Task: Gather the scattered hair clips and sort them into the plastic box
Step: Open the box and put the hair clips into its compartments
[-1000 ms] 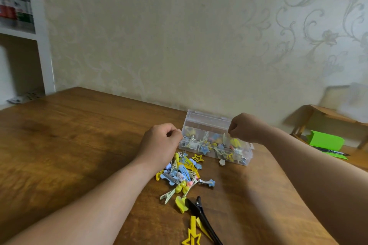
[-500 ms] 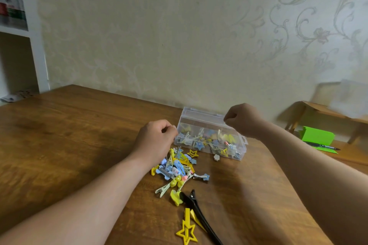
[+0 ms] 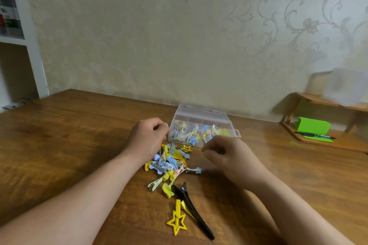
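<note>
Our pile of hair clips sits on the table right in front of the plastic box, which has a bunch of clips in its compartments. A long black clip and a yellow star clip lie nearer us. Our left hand is curled over the pile by the box's left end. Our right hand is curled just in front of the box. We can't tell if either one's pinching anything.
</note>
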### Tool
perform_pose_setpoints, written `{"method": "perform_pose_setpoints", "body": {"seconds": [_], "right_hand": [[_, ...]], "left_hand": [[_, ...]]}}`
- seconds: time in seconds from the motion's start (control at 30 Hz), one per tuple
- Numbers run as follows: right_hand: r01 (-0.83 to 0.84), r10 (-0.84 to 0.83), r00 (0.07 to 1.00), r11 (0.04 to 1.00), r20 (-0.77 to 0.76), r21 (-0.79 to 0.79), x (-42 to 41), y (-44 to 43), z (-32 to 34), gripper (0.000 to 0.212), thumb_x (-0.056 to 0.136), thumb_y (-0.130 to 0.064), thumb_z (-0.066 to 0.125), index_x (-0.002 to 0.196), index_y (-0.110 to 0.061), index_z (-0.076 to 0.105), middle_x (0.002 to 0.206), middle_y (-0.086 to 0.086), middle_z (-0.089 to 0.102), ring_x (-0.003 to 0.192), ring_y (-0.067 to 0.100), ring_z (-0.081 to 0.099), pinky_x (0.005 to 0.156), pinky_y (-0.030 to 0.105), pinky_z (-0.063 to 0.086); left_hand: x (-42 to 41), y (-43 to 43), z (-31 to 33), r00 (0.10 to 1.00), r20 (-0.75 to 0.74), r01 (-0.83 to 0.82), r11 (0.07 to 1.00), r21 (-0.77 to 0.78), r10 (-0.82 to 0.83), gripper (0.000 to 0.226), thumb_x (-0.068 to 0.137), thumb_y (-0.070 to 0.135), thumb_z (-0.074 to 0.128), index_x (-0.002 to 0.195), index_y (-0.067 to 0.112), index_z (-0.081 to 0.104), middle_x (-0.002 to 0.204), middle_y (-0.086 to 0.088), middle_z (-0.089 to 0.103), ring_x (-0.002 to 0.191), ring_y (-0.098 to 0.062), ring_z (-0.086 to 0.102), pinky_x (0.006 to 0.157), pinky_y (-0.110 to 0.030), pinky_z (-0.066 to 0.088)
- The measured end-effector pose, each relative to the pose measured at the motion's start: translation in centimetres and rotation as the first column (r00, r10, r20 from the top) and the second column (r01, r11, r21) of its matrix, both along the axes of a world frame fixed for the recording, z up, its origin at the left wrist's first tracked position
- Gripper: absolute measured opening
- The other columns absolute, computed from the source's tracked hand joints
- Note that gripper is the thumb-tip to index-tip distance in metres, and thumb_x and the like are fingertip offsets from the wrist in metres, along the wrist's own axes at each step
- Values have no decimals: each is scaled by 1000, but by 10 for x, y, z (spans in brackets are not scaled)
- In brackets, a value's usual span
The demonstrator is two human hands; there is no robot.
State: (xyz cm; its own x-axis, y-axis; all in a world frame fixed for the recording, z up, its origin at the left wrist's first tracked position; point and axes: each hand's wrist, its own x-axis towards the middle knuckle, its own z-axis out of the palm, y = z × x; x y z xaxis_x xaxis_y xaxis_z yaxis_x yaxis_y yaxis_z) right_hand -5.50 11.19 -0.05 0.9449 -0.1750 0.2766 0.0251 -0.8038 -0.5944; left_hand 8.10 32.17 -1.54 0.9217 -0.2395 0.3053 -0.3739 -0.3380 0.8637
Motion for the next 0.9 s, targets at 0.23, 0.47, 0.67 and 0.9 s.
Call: {"method": "perform_pose_setpoints", "body": {"seconds": [0.23,0.47,0.67,0.9], "right_hand": [[-113,110,987,993,-121,-18,0,-5,-7,9,101,-39,68,101,-36,76,92,-24,73,87,-9,66,69,8,46],[-165,155,979,984,-136,-70,-1,3,-8,13,100,-49,65,103,-40,73,85,-25,66,83,-9,60,66,14,43],[-242,225,954,968,-199,-69,-4,1,-3,29,88,-62,73,110,-44,70,97,-16,65,89,0,63,78,24,56],[-280,261,943,957,-208,-69,-4,0,-2,20,92,-52,74,110,-45,71,98,-18,63,91,-6,60,74,18,47]], "left_hand": [[-4,0,4,1000,-7,-8,1000,5,8,30,105,28,59,87,13,78,80,-2,74,86,-34,69,78,-46,58],[-6,0,5,1000,-14,2,1000,10,-2,28,103,26,62,85,14,78,77,-2,73,86,-34,70,80,-49,59],[-9,-1,6,1000,-4,4,999,38,-4,28,105,27,61,88,15,79,81,-1,73,86,-32,69,79,-45,58],[-6,-1,4,1000,1,-1,998,57,1,27,105,27,60,88,19,79,82,0,74,85,-28,69,79,-41,56]]}}
